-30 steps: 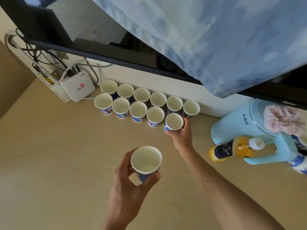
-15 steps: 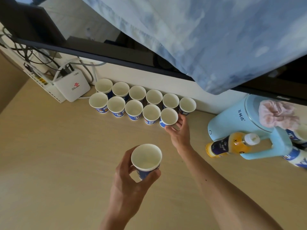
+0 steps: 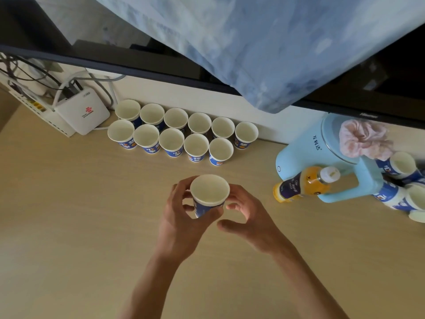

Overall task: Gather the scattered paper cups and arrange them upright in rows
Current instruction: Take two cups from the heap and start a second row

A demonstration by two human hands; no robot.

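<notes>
- Head camera: the left hand [image 3: 179, 224] holds 1 paper cup [image 3: 209, 192] upright, above the table [image 3: 69, 215]. Its fingers and thumb wrap round the blue side of the cup.
- The right hand [image 3: 250, 217] sits just beside that cup. It is loose and curved and wraps round nothing. I cannot tell if its fingertips touch the rim.
- I think the cup is going from 1 hand to the other. If both hands let go at once, it could fall and roll.
- The cup is thin paper. A hard squeeze could squash it.
- The front row [image 3: 171, 139] has a gap at its right end. I think this cup goes there. The cups stand very close, so a bump from the hand could tip 1 over, and it could knock the next.
- The orange drink bottle [image 3: 301, 183] lies on its side against the blue kettle [image 3: 305, 155]. A reach for the cups behind could set it rolling.
- Counting: the back row [image 3: 176, 118] by the wall has 6 cups. The front row has 5. That makes 11 upright, plus 1 in the hand.
- More fallen cups [image 3: 401, 165] lie on the far right, past the kettle. I see at least 3, but the kettle handle hides part of them.
- Also 1 kettle, 1 bottle, 1 pink scrunchie [image 3: 363, 139] on the kettle and 1 white router [image 3: 82, 113].
</notes>
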